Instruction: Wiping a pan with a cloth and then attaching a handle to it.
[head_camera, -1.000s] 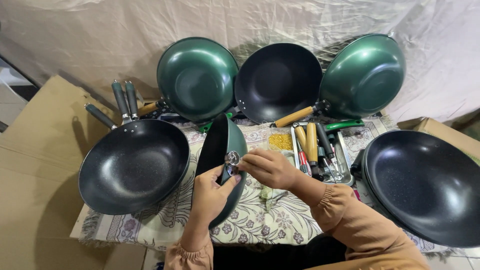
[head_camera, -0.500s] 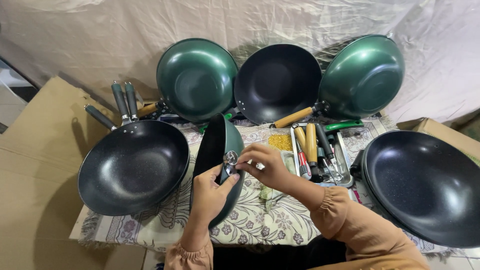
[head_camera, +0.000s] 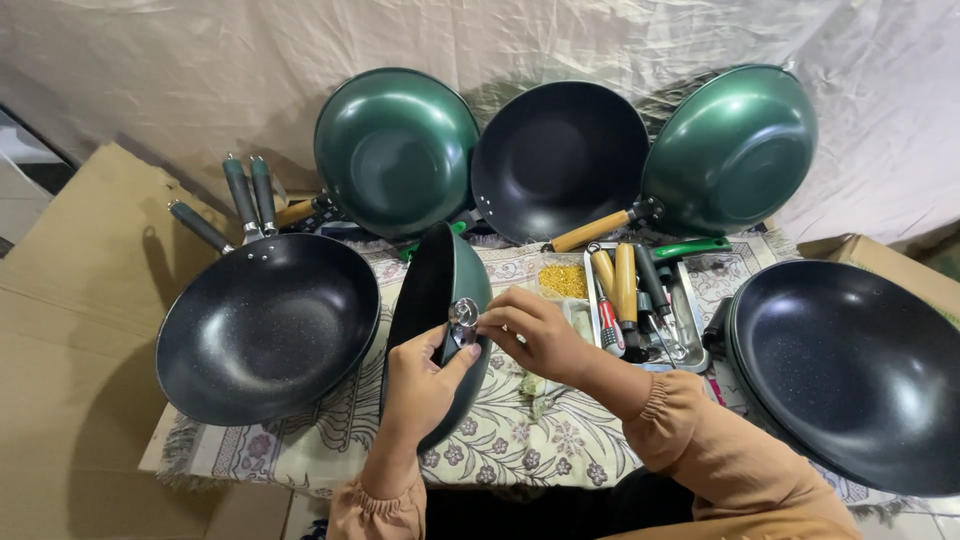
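Green-backed woks ring your station: a stack of black pans with handles fitted at your left (head_camera: 268, 325), another large black pan at your right (head_camera: 850, 370), and three woks propped against the cloth backdrop (head_camera: 560, 160). Judged from that, several pans are finished, while the one in hand has no handle showing and only its metal bracket in place.

You hold that green wok (head_camera: 435, 310) on edge over the patterned cloth (head_camera: 520, 440), near the table's front edge. Your left hand (head_camera: 420, 385) is closed on its rim, thumb by the bracket (head_camera: 463, 315). Your right hand (head_camera: 530, 330) pinches at that bracket with its fingertips; whether it grips a small fastener I cannot tell.

Open room is scarce. The tool tray (head_camera: 640, 300) sits just beside your right wrist, pans crowd both flanks, and only the cloth directly before you lies free.
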